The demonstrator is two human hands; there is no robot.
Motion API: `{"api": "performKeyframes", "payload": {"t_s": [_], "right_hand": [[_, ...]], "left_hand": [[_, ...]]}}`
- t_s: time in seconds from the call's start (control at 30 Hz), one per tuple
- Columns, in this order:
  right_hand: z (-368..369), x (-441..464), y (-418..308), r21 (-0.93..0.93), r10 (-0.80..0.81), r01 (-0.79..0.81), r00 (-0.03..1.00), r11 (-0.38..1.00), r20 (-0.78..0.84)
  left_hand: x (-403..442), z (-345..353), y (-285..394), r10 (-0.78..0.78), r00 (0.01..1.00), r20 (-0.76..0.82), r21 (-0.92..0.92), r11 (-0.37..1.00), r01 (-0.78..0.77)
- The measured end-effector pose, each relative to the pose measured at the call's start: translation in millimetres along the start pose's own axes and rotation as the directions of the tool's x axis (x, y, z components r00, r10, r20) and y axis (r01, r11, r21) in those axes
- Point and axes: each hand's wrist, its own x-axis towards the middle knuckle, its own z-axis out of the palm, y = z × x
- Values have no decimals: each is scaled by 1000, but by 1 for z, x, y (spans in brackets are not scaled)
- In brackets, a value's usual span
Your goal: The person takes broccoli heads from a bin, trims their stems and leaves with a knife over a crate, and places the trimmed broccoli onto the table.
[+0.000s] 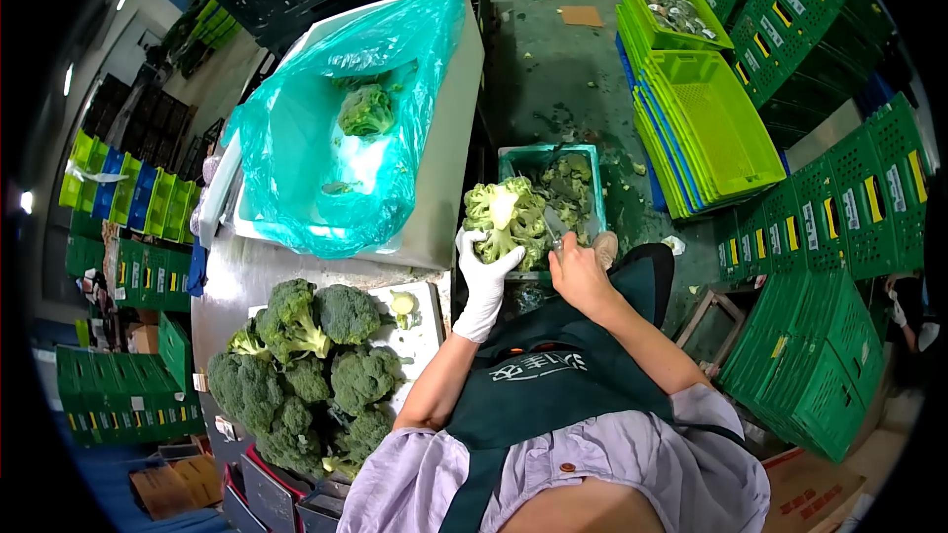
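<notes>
My left hand [483, 284], in a white glove, is wrapped round a head of broccoli [502, 209] turned with its pale cut stem toward me. My bare right hand [581, 276] is closed on a small knife [550, 229], whose thin blade points at the broccoli's right side; most of the handle is hidden in the fingers. Below the broccoli stands a teal-rimmed bin [598, 188] with green trimmings [568, 188] in it. To the left, several whole broccoli heads [306, 375] are piled beside a white board [425, 321] that bears a cut stem piece [402, 306].
A white foam box [446, 158] lined with a teal plastic bag [276, 178] stands at upper left, a broccoli piece [365, 111] inside. Lime-green crates [706, 109] are stacked at right, dark green crates [805, 355] beyond. Scraps lie on the wet floor [553, 59].
</notes>
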Motion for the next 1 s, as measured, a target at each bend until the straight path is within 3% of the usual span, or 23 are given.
{"api": "performKeyframes", "payload": {"t_s": [0.07,0.2,0.23,0.33,0.4,0.47,0.57,0.7,0.9,1.0], "right_hand": [[2,5,6,-32,41,-40,999,999,15],[-17,5,-4,40,-7,6,1000,999,22],[-20,6,-5,37,14,-14,1000,999,1],[-20,12,7,1,-29,29,998,1000,-55],[-26,12,1,25,9,-5,992,1000,-127],[-30,10,-5,90,57,-50,996,995,-72],[-27,2,-1,-34,-223,220,965,975,-137],[-36,-6,-12,-73,-214,206,969,976,-120],[-30,-3,8,-192,-144,145,989,971,21],[-33,6,20,-290,-234,227,972,930,9]], "left_hand": [[-2,1,5,132,991,16,97,986,-133],[10,-11,-29,79,997,-5,66,995,-79],[11,-7,-13,-102,994,29,-272,957,106],[18,-13,2,-178,970,163,-511,826,238],[20,-15,8,-145,973,179,-490,845,216],[22,-15,18,-133,960,245,-562,788,253],[21,-18,17,-136,948,289,-605,741,291],[21,-18,20,-158,927,339,-634,690,349],[24,-21,6,-120,933,338,-589,747,309],[25,-24,5,-121,936,330,-555,777,296]]}}
